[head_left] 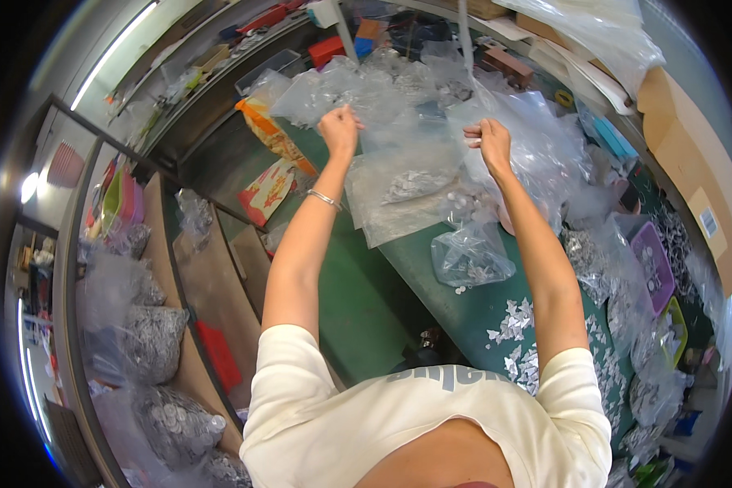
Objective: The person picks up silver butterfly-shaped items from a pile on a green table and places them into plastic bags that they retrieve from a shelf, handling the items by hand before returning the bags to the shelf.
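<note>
My left hand (340, 128) and my right hand (490, 141) are both raised and closed on the top edge of a clear plastic bag (411, 191), one at each upper corner. The bag hangs between them above the green table (464, 313) and holds a heap of small silvery pieces in its lower part. A thin bracelet sits on my left wrist. More clear bags (358, 85) are piled behind the held one.
A smaller clear bag (470, 259) with pieces lies on the table below. Loose silvery pieces (516, 321) are scattered at my right. A purple tray (655, 264) and cardboard boxes (691, 154) stand at the right. Full bags (150, 342) sit on the floor at left.
</note>
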A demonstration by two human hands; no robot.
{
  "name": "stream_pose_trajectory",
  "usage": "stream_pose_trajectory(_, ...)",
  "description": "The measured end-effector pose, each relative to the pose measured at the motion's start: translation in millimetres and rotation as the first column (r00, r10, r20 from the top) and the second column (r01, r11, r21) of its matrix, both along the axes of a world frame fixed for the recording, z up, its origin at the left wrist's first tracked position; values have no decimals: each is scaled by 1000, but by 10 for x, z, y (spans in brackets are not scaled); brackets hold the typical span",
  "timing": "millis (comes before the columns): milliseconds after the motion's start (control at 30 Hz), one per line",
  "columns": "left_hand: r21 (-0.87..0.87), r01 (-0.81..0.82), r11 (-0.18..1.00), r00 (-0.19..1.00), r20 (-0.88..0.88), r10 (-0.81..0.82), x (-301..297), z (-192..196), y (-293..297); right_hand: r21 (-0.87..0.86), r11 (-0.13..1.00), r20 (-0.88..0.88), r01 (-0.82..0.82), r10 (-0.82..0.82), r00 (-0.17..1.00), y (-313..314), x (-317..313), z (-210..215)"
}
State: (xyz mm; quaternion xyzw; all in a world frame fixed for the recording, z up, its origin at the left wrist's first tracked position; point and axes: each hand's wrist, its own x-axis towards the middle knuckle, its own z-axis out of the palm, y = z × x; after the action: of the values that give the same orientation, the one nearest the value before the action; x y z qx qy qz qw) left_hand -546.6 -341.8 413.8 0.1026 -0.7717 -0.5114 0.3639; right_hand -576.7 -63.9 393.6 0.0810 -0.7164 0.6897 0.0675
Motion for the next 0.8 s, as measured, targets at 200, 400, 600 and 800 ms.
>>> stream_pose_trajectory(200,231,47,972,997,-68,-32,201,-296,-71,11,1000,-123,9,-8,992,-94,187,-364)
stream_pose_trajectory(400,263,137,955,987,51,-156,734,-477,-49,316,940,-269,130,-42,962,217,793,-552)
stream_pose_trajectory(600,178,80,981,997,-22,-77,952,-499,192,845,167,-493,508,-124,861,892,1097,-896)
stream_pose_trajectory(800,197,46,979,998,-48,-38,1335,-736,583,908,64,-392,415,-224,892,1446,545,-1128)
